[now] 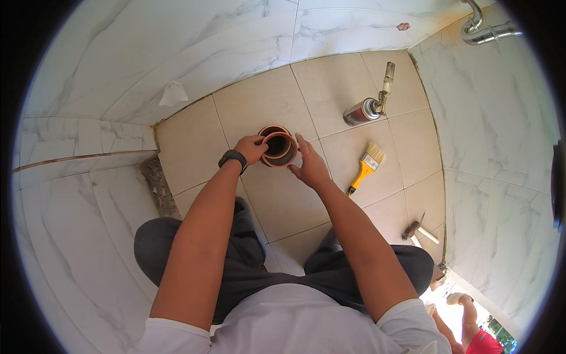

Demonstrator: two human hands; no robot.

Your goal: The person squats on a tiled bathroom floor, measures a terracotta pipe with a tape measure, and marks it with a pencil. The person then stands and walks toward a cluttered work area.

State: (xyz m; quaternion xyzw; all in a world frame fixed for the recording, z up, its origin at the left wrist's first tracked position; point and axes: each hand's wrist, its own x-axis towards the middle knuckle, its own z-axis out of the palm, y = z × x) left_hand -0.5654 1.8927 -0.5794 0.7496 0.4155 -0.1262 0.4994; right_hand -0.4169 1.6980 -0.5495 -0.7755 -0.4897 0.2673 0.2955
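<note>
A short orange-brown pipe piece (280, 163) is held over the tiled floor in front of me. A second round rim (273, 127) of the same colour shows just behind it; whether the two are joined I cannot tell. My left hand (252, 150), with a black watch on its wrist, grips the left side of the rim, thumb over the edge. Beside the right side, my right hand (311, 164) is cupped with thumb and fingers apart, its fingertips close to the rim. Whether they touch it is hard to see.
A gas canister with a torch head (370, 109) stands at the back right. Nearer lie a yellow-handled paintbrush (367, 167) and a hammer (414, 230). Marble-look walls (194, 53) surround the floor. A metal pipe (486, 34) juts out above. Another person's legs (469, 315) show at lower right.
</note>
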